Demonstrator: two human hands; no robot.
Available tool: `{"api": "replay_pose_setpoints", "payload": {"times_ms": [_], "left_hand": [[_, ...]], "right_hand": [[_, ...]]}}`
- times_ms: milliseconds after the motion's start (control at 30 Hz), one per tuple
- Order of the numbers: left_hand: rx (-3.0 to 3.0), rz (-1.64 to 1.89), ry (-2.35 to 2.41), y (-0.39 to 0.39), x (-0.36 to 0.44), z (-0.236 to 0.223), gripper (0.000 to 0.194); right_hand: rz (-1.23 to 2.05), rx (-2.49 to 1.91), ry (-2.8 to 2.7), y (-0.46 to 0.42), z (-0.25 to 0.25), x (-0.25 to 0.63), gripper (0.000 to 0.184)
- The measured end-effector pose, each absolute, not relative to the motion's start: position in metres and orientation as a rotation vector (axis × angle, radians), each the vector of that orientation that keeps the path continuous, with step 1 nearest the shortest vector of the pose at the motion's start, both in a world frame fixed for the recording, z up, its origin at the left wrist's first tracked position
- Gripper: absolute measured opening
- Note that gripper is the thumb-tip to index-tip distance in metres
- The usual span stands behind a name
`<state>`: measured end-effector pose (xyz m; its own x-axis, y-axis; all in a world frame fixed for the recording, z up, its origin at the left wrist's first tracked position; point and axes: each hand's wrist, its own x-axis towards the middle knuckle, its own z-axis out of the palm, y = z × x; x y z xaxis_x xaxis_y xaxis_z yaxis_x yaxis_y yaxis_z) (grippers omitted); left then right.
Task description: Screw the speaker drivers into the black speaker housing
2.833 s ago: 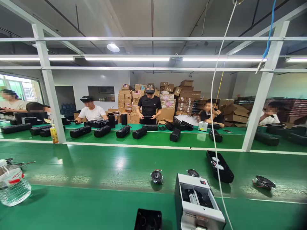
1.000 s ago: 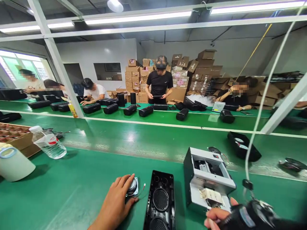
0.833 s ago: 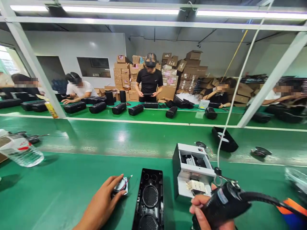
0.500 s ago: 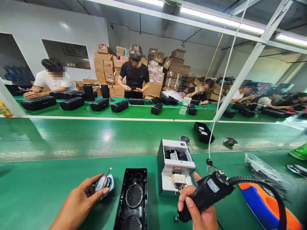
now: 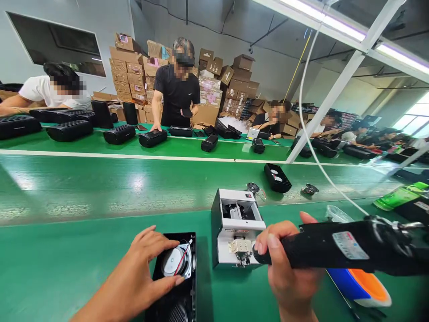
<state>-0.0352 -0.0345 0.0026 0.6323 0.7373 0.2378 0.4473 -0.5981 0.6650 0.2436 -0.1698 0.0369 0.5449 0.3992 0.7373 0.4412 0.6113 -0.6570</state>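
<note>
Right hand (image 5: 287, 268) gripping a screwdriver (image 5: 321, 248), left hand (image 5: 139, 266) a speaker (image 5: 173, 261), we're apparently seating it in the case (image 5: 193, 286): align carefully.

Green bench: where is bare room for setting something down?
Bare: the wide patch of green bench left of the left hand, and a narrow strip between the black housing and the grey machine. Crowded: the right side, with the right hand, black tool and blue-orange object.

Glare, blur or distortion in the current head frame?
Head view: glare patches on the belt, tube light blown out; head view: tool looks soft at its right end; head view: post leans, camera tilt or lens, can't tell.
</note>
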Motion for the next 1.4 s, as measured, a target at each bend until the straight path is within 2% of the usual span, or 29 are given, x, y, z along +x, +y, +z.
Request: {"api": "replay_pose_setpoints", "payload": {"times_ms": [167,267,467,600,933,1133,1400], "left_hand": [[2.225,0.430,0.858,-0.029,-0.024,0.002,0.050],[2.153,0.437,0.827,-0.037,-0.022,0.002,0.053],[2.216,0.444,0.754,-0.060,-0.027,-0.018,0.061],[2.430,0.463,0.627,-0.074,-0.037,-0.039,0.070],[2.428,0.495,0.972,-0.098,-0.032,-0.032,0.057],[2.527,0.463,1.029,-0.101,-0.028,-0.044,0.055],[2.605,0.461,0.943,-0.098,-0.032,-0.052,0.055]], "right_hand": [[0.044,-1.076,-1.079,-0.172,0.021,0.242,0.042],[0.063,-1.100,-1.030,-0.174,0.022,0.240,0.039],[0.313,-1.159,-0.946,-0.180,0.021,0.226,0.054],[0.364,-1.126,-0.863,-0.191,0.030,0.212,0.061],[0.348,-0.752,-1.000,-0.155,0.043,0.167,0.055],[0.346,-0.780,-0.973,-0.130,0.031,0.150,0.046],[0.386,-0.855,-1.035,-0.129,0.010,0.149,0.049]]}}
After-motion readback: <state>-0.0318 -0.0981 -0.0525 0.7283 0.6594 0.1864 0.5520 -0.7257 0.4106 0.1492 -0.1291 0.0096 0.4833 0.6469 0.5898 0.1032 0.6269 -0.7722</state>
